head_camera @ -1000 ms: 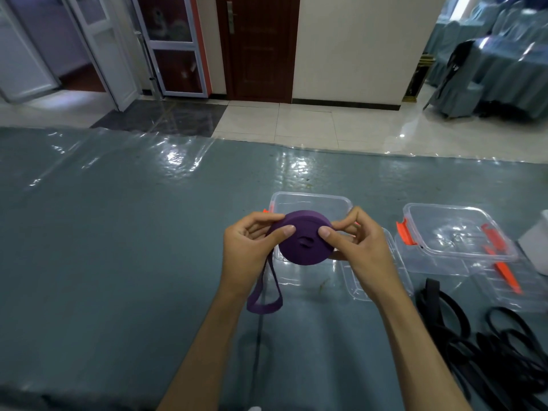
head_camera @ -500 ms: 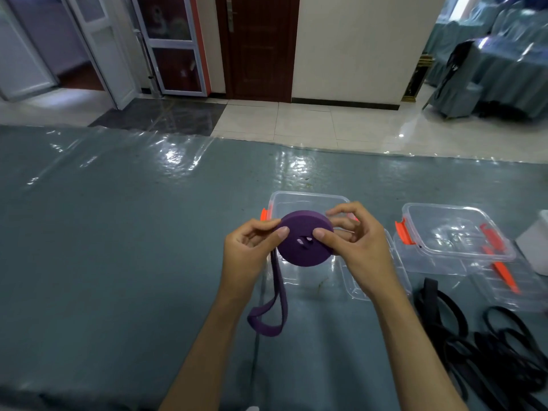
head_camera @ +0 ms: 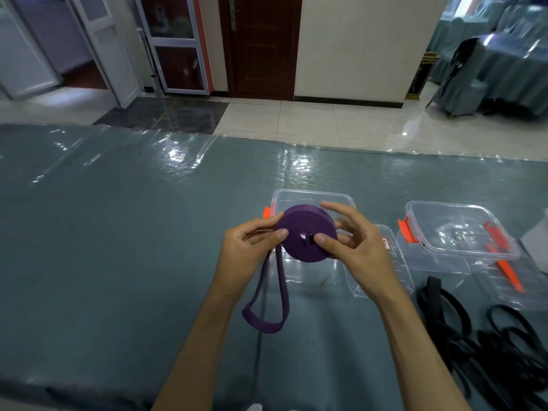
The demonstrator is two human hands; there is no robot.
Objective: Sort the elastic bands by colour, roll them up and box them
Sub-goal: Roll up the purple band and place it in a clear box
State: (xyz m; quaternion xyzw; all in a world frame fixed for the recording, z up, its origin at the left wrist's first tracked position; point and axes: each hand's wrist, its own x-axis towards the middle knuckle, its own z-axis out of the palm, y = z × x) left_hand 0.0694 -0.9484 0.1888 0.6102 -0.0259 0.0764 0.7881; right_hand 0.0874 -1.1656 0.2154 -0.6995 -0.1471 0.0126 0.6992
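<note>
A purple elastic band, wound into a thick roll, is held between both hands above a clear plastic box with an orange clip. My left hand pinches the roll's left side, thumb on its face. My right hand holds the right side, thumb on the face near the centre, fingers behind. The unrolled tail hangs down as a loop below my left hand. A heap of black elastic bands lies on the table at the lower right.
A second clear box with orange clips stands to the right, with clear lids lying beside both boxes. A white object sits at the right edge. The table wears a grey cloth under clear plastic sheet. Tiled floor and doors lie beyond.
The roll has been turned between my hands and its face now tilts toward me. The hanging loop swings lower and longer below my left hand. My right fingers have spread behind the roll.
</note>
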